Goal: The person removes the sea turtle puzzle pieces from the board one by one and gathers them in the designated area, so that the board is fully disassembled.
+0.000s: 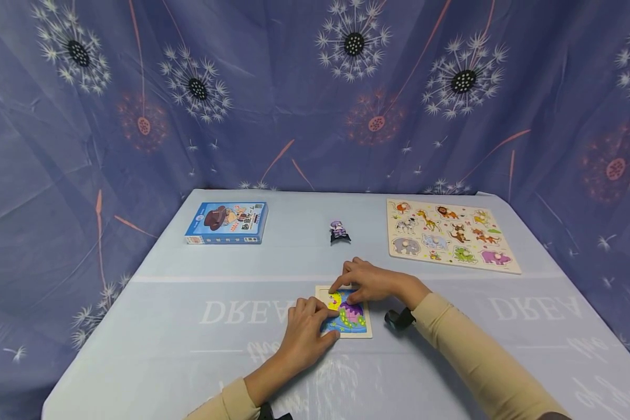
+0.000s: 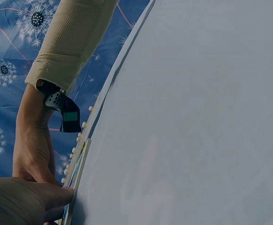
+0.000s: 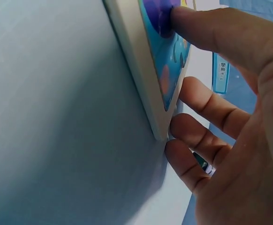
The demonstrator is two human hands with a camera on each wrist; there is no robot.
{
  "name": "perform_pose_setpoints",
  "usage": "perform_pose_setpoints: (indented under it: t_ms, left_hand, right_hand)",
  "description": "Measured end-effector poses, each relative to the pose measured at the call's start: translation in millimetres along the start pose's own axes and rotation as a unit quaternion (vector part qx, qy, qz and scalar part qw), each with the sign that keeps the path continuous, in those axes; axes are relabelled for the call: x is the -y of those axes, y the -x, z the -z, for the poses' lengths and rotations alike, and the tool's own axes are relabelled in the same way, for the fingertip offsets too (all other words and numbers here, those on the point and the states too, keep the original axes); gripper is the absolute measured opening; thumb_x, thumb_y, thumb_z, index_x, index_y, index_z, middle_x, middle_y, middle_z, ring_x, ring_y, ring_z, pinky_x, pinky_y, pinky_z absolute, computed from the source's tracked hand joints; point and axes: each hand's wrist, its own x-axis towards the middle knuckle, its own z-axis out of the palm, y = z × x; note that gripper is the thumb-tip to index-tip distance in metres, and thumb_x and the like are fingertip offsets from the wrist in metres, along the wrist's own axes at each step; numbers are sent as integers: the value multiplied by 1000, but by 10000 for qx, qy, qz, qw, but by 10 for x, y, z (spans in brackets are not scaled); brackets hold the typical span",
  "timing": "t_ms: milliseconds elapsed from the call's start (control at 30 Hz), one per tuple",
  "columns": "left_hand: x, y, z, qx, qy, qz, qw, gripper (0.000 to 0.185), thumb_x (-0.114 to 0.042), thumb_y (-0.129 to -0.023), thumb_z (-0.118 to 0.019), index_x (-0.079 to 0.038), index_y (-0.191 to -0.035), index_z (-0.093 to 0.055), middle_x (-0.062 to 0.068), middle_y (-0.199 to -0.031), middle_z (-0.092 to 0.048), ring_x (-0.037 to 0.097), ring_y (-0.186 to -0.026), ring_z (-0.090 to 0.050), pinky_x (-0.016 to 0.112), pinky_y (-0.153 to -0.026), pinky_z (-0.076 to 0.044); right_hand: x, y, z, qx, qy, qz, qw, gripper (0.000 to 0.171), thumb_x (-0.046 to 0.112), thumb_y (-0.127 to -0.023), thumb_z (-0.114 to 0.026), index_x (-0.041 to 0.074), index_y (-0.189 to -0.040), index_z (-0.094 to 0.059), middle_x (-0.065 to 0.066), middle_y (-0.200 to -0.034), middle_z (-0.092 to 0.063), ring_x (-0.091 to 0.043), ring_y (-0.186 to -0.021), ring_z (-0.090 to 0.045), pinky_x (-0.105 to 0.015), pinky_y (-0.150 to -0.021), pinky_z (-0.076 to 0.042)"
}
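Observation:
A small jigsaw puzzle [image 1: 354, 328] in a pale wooden frame lies flat on the table, with yellow, purple, pink and blue pieces. My left hand [image 1: 305, 329] holds its left side, index finger over the pieces and thumb by the near edge. From the far side my right hand [image 1: 370, 281] grips it with bent fingers; the thumb presses on the purple part in the right wrist view, and other fingers curl by the frame's edge. The upper left of the picture is partly hidden by fingers. In the left wrist view, the puzzle's frame [image 2: 82, 161] shows edge-on.
A blue game box [image 1: 226, 223] lies at the back left. Behind the puzzle stands a small purple-haired figure [image 1: 338, 231] on a black base. At the back right lies a wooden animal peg board [image 1: 451, 236]. A dandelion-patterned curtain [image 1: 294, 105] hangs behind the table.

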Motion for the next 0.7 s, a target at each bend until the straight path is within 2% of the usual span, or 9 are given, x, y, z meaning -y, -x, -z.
perform_pose_setpoints:
  t_ms: [433,700]
  left_hand:
    - [-19,11,9,-88,10,-48,9999,31,-26,-75,-75,-15,-104,-71,-3,-100,-53,16,-97,-41,38,-84,-31]
    - [-14,9,6,-126,-25,-43,9999,32,-26,-75,-74,-16,-105,-72,-4,-99,-53,15,-95,-40,38,-83,-31]
  right_hand:
    - [32,-40,4,58,187,13,9998,33,24,-81,-71,35,-110,-60,4,-104,-54,-12,-95,-41,-30,-83,-35]
    - [65,-11,3,-66,57,-57,9999,33,22,-81,-70,34,-111,-61,3,-105,-55,-13,-97,-42,-32,-85,-37]
